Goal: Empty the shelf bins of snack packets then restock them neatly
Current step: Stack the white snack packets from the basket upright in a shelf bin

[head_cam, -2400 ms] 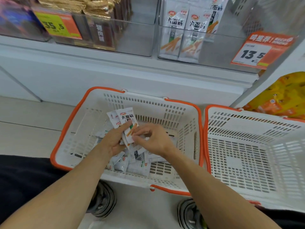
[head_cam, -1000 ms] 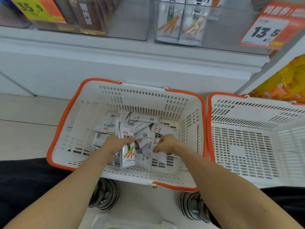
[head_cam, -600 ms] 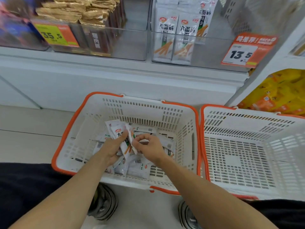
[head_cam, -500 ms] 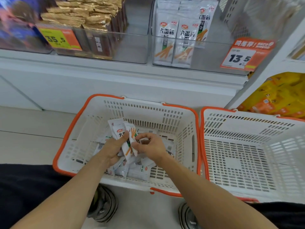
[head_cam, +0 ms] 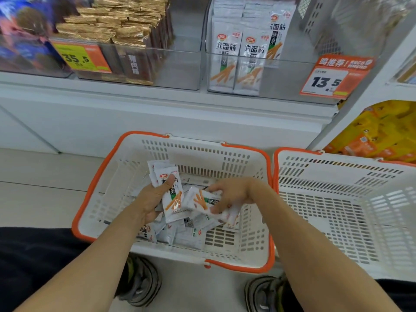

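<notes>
**Gathering Snack Packets to Put Back in the Bin**

On the far left of the shelf sits a clear bin of gold and brown packets (head_cam: 126,37) with a yellow price tag (head_cam: 82,58) on its front. Below it, on the floor, is a white basket with an orange rim (head_cam: 96,176). It holds a loose pile of small white snack packets (head_cam: 180,235).

The left hand (head_cam: 150,199) grips a little stack of packets (head_cam: 170,190) upright, thumb pressed on the front one. I think the stack is held this way so the packets all face the same way and go back neatly.

Just beside it, the right hand (head_cam: 231,194) pinches another packet (head_cam: 202,200) that lies sideways. It probably needs turning to match the stack.

Up on the shelf, the clear bin (head_cam: 281,86) has only a few of the same packets (head_cam: 236,59) standing at its left side, so there is lots of room to fill.

On the right stands a second basket (head_cam: 337,167).
</notes>
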`<act>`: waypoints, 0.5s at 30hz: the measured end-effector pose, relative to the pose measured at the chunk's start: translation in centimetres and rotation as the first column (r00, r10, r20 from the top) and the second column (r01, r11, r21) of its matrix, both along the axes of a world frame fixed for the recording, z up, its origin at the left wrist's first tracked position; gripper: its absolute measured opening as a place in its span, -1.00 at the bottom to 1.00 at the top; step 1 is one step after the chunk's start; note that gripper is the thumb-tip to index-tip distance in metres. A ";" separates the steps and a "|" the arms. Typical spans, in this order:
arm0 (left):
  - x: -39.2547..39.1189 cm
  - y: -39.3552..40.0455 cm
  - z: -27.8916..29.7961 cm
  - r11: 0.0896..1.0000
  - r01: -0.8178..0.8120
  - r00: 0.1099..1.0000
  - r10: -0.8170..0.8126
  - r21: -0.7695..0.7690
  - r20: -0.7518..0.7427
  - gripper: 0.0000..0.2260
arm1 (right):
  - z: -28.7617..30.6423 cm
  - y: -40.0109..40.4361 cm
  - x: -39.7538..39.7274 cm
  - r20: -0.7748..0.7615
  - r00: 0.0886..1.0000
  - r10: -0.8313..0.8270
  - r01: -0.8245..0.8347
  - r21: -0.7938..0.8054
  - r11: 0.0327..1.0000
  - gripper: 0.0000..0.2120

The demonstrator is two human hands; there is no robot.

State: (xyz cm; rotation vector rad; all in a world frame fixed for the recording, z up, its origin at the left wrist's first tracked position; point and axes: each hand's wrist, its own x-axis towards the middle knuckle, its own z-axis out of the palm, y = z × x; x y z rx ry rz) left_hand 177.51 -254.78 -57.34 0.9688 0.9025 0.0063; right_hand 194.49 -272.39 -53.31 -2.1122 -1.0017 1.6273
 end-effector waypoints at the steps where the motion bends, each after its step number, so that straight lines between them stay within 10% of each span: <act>1: 0.1 0.3 -0.3 0.997 0.051 0.999 -0.051 0.056 -0.005 -0.55 | 0.6 -0.1 0.1 0.022 0.996 0.085 -0.085 -0.033 0.996 -0.47; 4: 0.1 0.7 -0.4 0.942 0.308 0.951 -0.302 0.133 -0.063 -0.10 | 0.8 0.8 -0.9 0.138 0.978 0.157 -0.156 -0.017 0.988 -0.51; 10: 0.5 -0.9 1.4 0.805 0.593 0.805 -0.593 0.026 -0.019 -0.56 | -0.5 1.4 -1.0 0.325 0.931 -0.166 0.127 0.140 0.982 -0.42; 15: 1.1 -1.4 1.2 0.954 0.298 0.953 -0.295 -0.036 0.062 -0.39 | -1.9 0.3 -1.0 -0.223 0.785 -0.578 0.604 0.068 0.794 -0.45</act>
